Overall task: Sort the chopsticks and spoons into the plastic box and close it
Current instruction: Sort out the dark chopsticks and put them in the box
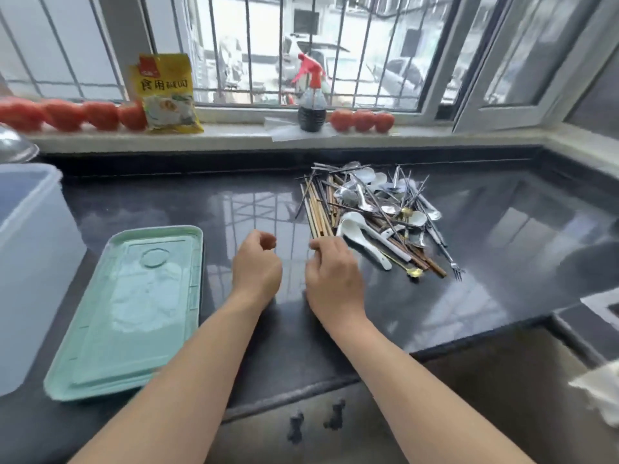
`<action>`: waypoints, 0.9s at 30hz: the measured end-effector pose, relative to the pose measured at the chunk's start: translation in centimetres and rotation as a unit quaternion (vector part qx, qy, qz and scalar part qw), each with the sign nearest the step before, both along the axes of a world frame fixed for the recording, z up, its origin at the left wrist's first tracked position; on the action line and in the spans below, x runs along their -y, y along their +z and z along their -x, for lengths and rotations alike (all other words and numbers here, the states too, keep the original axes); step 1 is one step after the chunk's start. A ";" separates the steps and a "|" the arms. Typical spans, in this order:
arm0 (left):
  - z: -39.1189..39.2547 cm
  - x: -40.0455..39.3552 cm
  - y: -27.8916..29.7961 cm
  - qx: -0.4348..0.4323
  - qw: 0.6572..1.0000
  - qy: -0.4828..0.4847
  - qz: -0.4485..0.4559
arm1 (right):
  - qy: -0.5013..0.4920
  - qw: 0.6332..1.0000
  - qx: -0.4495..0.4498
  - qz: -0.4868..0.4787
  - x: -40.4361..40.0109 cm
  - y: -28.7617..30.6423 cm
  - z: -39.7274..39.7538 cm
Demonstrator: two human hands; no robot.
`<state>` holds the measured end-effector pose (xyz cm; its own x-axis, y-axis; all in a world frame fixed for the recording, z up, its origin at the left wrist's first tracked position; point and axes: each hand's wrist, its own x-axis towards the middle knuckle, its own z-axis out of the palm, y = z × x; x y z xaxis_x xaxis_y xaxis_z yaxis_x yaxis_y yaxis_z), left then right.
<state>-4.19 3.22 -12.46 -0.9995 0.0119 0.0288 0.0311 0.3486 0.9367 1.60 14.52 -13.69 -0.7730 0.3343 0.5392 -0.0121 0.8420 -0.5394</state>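
Both hands (pixel 291 266) empty — chopsticks (pixel 320 209) lie lengthwise, pointing away.

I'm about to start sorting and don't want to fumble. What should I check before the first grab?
1. Both hands free: ok. The left hand and right hand have loosely curled fingers and hold nothing.
2. Pile within reach: ok. The bamboo chopsticks lie just beyond the right hand's fingertips.
3. Utensils separated: not ok. Chopsticks, white ceramic spoons, metal spoons and a fork lie tangled in one heap.
4. Box open: not ok. The green plastic box sits flat on the counter, seemingly with its lid on.
5. Box empty inside: cannot tell.
6. Path from pile to box: ok. Only the hands lie between.
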 end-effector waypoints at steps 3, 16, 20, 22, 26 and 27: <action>-1.3 0.5 0.3 -0.024 0.999 -0.001 -0.031 | -0.096 0.995 0.039 0.014 -2.1 -0.2 -0.5; 2.5 -2.8 -0.3 -0.031 0.992 0.057 0.108 | -0.085 0.953 0.279 -0.076 -5.9 1.7 2.4; 1.4 -2.8 -0.1 -0.039 0.991 0.013 0.130 | -0.067 0.918 0.384 -0.067 -5.7 4.2 3.4; 1.5 -2.3 -0.3 -0.048 0.996 0.011 0.078 | -0.049 0.910 0.410 -0.033 -5.5 5.4 3.2; 1.1 -1.9 0.0 -0.031 0.996 -0.007 -0.080 | -0.026 0.918 0.387 0.082 -5.9 7.6 0.2; 0.8 -2.1 0.3 -0.016 0.994 -0.023 -0.110 | -0.023 0.922 0.375 0.094 -5.9 8.0 -1.1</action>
<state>-4.95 5.31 -12.21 -0.9966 0.0466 0.0683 0.0739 0.1328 0.9884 2.69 20.46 -5.69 -0.8878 0.4090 -0.2112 0.4565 0.7236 -0.5177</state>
